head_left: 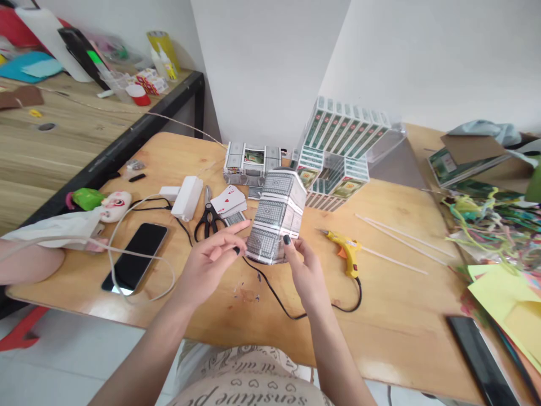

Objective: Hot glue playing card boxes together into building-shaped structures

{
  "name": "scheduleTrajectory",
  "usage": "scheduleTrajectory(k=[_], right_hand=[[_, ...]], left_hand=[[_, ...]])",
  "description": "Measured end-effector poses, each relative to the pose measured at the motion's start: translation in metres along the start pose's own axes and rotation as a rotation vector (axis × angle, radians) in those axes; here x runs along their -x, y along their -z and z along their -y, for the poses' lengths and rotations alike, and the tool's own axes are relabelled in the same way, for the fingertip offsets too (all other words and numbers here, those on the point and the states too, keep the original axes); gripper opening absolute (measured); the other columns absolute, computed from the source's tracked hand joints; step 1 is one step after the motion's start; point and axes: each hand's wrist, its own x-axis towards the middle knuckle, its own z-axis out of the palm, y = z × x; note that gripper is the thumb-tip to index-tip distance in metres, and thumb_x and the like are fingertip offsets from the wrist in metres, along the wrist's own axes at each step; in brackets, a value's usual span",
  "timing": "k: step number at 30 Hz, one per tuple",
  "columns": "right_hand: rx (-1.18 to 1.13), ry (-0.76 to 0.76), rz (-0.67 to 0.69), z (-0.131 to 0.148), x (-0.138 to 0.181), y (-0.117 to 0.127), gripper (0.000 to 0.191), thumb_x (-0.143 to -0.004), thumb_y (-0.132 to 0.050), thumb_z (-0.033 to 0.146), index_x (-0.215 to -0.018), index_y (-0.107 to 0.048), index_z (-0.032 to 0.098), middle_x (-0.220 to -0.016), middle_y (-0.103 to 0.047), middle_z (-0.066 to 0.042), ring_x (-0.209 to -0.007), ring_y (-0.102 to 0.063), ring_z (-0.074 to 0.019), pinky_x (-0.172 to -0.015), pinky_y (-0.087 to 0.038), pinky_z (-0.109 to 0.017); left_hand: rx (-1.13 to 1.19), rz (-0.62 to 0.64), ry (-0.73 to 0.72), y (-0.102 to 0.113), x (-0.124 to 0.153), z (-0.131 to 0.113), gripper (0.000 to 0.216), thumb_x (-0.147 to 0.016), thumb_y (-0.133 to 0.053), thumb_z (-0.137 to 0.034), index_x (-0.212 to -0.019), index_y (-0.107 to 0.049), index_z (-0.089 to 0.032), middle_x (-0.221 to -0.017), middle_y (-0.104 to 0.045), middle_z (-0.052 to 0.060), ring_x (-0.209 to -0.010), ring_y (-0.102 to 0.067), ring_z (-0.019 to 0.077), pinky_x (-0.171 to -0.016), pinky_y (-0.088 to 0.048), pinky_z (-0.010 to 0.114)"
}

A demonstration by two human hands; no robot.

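Note:
A block-shaped structure built from playing cards (pixel 274 217), with grey patterned card backs outward, is tilted above the wooden table. My right hand (pixel 306 265) grips its lower right edge, the dark-nailed thumb lying on the near side. Beside its lower left corner is my left hand (pixel 213 259), fingers stretched out and apart; whether a fingertip touches the cards I cannot tell. Loose playing cards (pixel 228 201) and black-handled scissors (pixel 208 220) lie beyond my left hand. To the right rests a yellow hot glue gun (pixel 349 251) with a glue stick in its back.
Behind stand another card structure (pixel 253 163) and stacked card boxes (pixel 344 129). A phone (pixel 141 254), white power strip (pixel 187 197) and cables lie left, near another person's arm (pixel 31 262). Glue sticks (pixel 406 239), tangled yarn (pixel 486 220) and a black slab-like object (pixel 482 355) are right.

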Motion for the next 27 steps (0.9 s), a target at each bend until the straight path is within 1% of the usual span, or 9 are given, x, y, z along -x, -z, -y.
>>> scheduleTrajectory(k=[2,6,9,12,15,19,21,24,27], right_hand=[[-0.063,-0.019,0.049,0.004,0.004,0.004,0.040,-0.080,-0.051,0.059,-0.082,-0.058,0.020,-0.091,-0.065,-0.004,-0.093,-0.057,-0.0212,-0.083,-0.042,-0.031],[-0.058,0.002,0.104,0.006,0.007,0.007,0.038,-0.083,-0.048,0.055,-0.091,-0.062,0.021,-0.097,-0.068,-0.004,-0.100,-0.058,-0.0217,-0.086,-0.042,-0.031],[-0.046,0.019,0.068,0.001,0.005,0.007,0.038,-0.084,-0.047,0.054,-0.091,-0.064,0.021,-0.100,-0.069,-0.006,-0.104,-0.059,-0.0234,-0.088,-0.043,-0.034],[-0.134,-0.004,0.000,-0.006,0.000,0.008,0.038,-0.083,-0.048,0.055,-0.089,-0.062,0.020,-0.102,-0.069,-0.008,-0.097,-0.064,-0.0236,-0.085,-0.047,-0.037],[-0.246,-0.047,-0.018,-0.011,-0.004,0.008,0.037,-0.083,-0.049,0.055,-0.086,-0.059,0.020,-0.099,-0.070,-0.009,-0.085,-0.069,-0.0225,-0.078,-0.051,-0.038],[-0.308,-0.086,-0.046,-0.016,-0.007,0.010,0.033,-0.081,-0.055,0.052,-0.082,-0.056,0.019,-0.092,-0.072,-0.009,-0.078,-0.070,-0.0212,-0.074,-0.053,-0.037],[-0.312,-0.078,-0.068,-0.018,-0.007,0.012,0.032,-0.081,-0.057,0.050,-0.082,-0.056,0.018,-0.088,-0.072,-0.008,-0.076,-0.069,-0.0205,-0.072,-0.054,-0.036],[-0.226,0.022,-0.156,-0.017,-0.007,0.017,0.030,-0.080,-0.058,0.047,-0.085,-0.059,0.017,-0.082,-0.070,-0.006,-0.072,-0.067,-0.0182,-0.067,-0.054,-0.033],[-0.111,0.173,-0.210,-0.005,-0.003,0.018,0.025,-0.081,-0.060,0.042,-0.086,-0.064,0.019,-0.080,-0.066,-0.004,-0.070,-0.061,-0.0153,-0.063,-0.051,-0.029]], left_hand=[[0.017,-0.026,0.000,-0.002,0.001,0.000,0.014,-0.079,-0.053,-0.021,-0.070,-0.063,-0.019,-0.129,-0.059,0.006,-0.118,-0.055,0.0278,-0.089,-0.053,0.041],[-0.013,-0.074,0.027,-0.009,0.000,0.000,0.018,-0.079,-0.051,-0.020,-0.067,-0.064,-0.019,-0.121,-0.063,0.006,-0.115,-0.057,0.0256,-0.086,-0.054,0.038],[0.010,-0.084,0.064,-0.013,-0.002,0.001,0.018,-0.078,-0.051,-0.022,-0.066,-0.063,-0.018,-0.118,-0.065,0.007,-0.110,-0.060,0.0252,-0.086,-0.054,0.038],[0.083,-0.082,0.085,-0.014,-0.005,0.005,0.020,-0.078,-0.050,-0.023,-0.064,-0.061,-0.017,-0.114,-0.066,0.008,-0.107,-0.061,0.0263,-0.086,-0.053,0.040],[0.104,-0.075,0.078,-0.012,-0.009,0.010,0.020,-0.076,-0.047,-0.022,-0.060,-0.057,-0.017,-0.110,-0.067,0.008,-0.108,-0.060,0.0285,-0.084,-0.053,0.042],[-0.098,-0.093,-0.020,-0.010,-0.015,0.011,0.024,-0.074,-0.042,-0.020,-0.050,-0.049,-0.018,-0.099,-0.068,0.009,-0.104,-0.058,0.0272,-0.089,-0.046,0.041],[-0.200,-0.117,-0.096,-0.011,-0.017,0.008,0.022,-0.075,-0.044,-0.021,-0.053,-0.048,-0.019,-0.092,-0.065,0.008,-0.098,-0.058,0.0248,-0.089,-0.044,0.038],[-0.274,-0.121,-0.227,-0.013,-0.019,0.004,0.010,-0.077,-0.052,-0.022,-0.068,-0.054,-0.019,-0.089,-0.059,0.006,-0.090,-0.055,0.0208,-0.081,-0.044,0.033],[-0.323,-0.069,-0.323,-0.019,-0.019,0.003,0.007,-0.081,-0.056,-0.023,-0.076,-0.055,-0.018,-0.085,-0.055,0.004,-0.080,-0.051,0.0166,-0.072,-0.041,0.029]])
